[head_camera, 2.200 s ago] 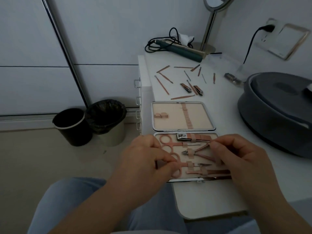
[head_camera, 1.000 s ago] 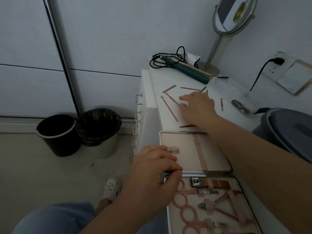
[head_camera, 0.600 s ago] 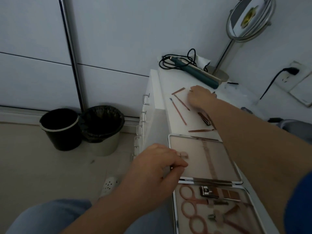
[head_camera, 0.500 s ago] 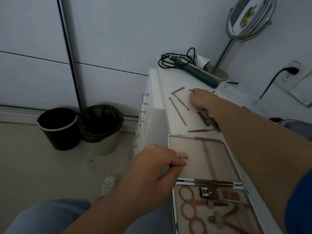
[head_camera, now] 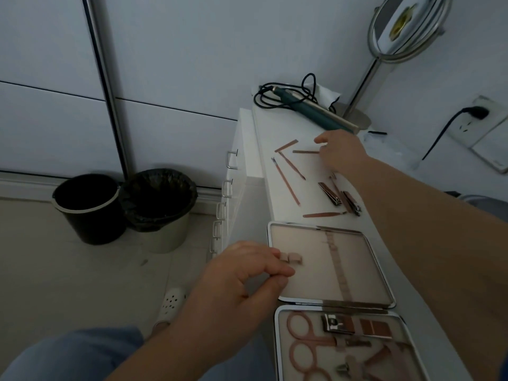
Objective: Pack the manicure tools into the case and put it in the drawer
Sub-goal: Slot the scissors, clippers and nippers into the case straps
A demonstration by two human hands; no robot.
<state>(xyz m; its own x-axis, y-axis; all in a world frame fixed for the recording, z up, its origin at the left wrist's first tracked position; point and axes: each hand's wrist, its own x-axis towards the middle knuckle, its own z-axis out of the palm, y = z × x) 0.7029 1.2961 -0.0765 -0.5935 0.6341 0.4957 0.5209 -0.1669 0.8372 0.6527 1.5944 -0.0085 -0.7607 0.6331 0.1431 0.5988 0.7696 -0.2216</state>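
The manicure case (head_camera: 382,259) lies open on the white desk (head_camera: 264,138). Its near half holds pink scissors (head_camera: 305,353), a clipper and nippers under straps; its far half is bare lining. My left hand (head_camera: 242,287) rests at the case's left rim, thumb and fingers pinched, nothing visibly in them. My right hand (head_camera: 341,155) reaches over the loose rose-gold tools (head_camera: 288,171) at the far end, fingers touching a thin stick (head_camera: 305,152); whether it grips it I cannot tell. Two small nail clippers (head_camera: 341,198) and a file (head_camera: 323,214) lie by my forearm.
A drawer unit (head_camera: 233,171) with metal handles adjoins the desk's left side. A teal hair tool with a black cord (head_camera: 310,111) and a round mirror (head_camera: 406,26) stand at the back. Two bins (head_camera: 123,204) stand on the floor. A wall socket (head_camera: 478,114) is at right.
My right hand left the case and reached out to the loose tools, shifting slightly farther back in the last half second. My left hand moved to the case's left rim. The camera tilted up.
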